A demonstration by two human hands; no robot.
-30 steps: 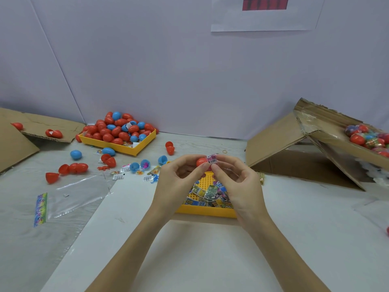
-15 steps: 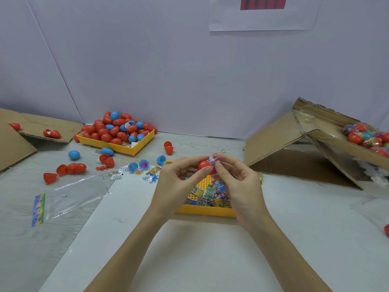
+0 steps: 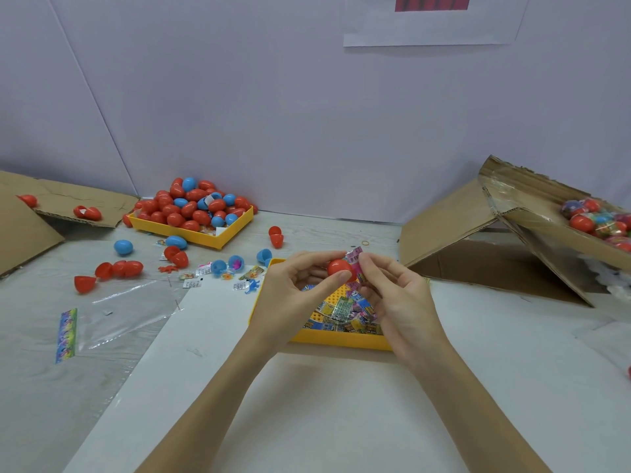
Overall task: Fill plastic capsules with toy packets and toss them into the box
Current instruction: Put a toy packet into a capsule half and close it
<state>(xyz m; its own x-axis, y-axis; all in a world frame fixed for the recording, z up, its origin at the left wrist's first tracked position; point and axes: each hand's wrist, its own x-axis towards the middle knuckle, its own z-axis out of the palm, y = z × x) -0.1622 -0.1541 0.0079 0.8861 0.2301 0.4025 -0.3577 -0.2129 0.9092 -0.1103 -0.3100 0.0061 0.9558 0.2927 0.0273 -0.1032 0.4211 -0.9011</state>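
My left hand (image 3: 293, 295) grips a red plastic capsule (image 3: 338, 268) between thumb and fingers, above the near yellow tray (image 3: 338, 341) of toy packets. My right hand (image 3: 399, 302) pinches a pink toy packet (image 3: 355, 259) that touches the capsule's right side. Whether the packet is partly inside the capsule I cannot tell. The cardboard box (image 3: 532, 230) with filled capsules (image 3: 597, 220) lies tilted at the right.
A second yellow tray (image 3: 191, 232) heaped with red and blue capsules stands at the back left. Loose capsules, halves and small packets lie scattered between the trays. A clear plastic bag (image 3: 112, 312) lies at the left. Flat cardboard (image 3: 30, 230) sits at the far left.
Both hands stay together over the near tray. The red capsule shows more fully in my left hand, and the packet has shifted slightly to its right.
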